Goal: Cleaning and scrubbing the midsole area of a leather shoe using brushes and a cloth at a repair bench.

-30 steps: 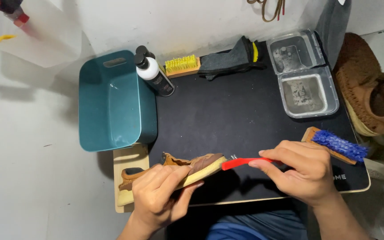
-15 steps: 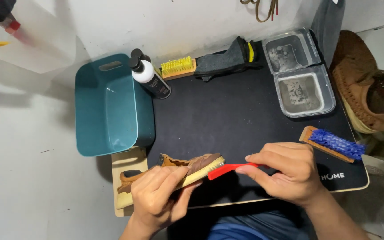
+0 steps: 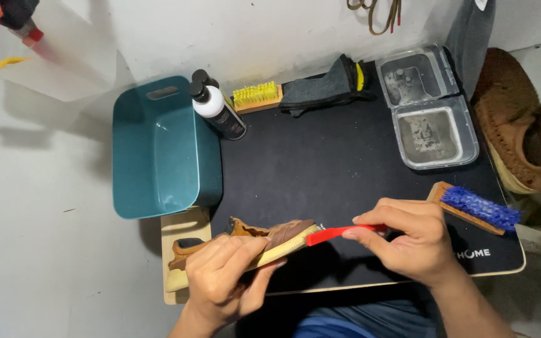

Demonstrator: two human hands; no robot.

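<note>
My left hand [image 3: 223, 275] grips a brown shoe [image 3: 283, 233] with a pale yellow sole, held on its side above the front edge of a black mat [image 3: 333, 169]. My right hand [image 3: 408, 241] holds a thin red brush [image 3: 339, 234] by its handle. The brush's head meets the toe end of the sole. The back of the shoe is hidden under my left fingers.
A teal tub [image 3: 164, 147] lies at the left. At the back stand a black-and-white pump bottle [image 3: 215, 106], a yellow-bristled brush [image 3: 257, 97] and a dark folded cloth [image 3: 324, 87]. A clear open container [image 3: 430, 112], a blue-bristled brush [image 3: 477, 208] and a second brown shoe [image 3: 524, 128] are at the right.
My right hand and the red brush have slid a little left along the sole's toe end. The shoe stays in my left hand.
</note>
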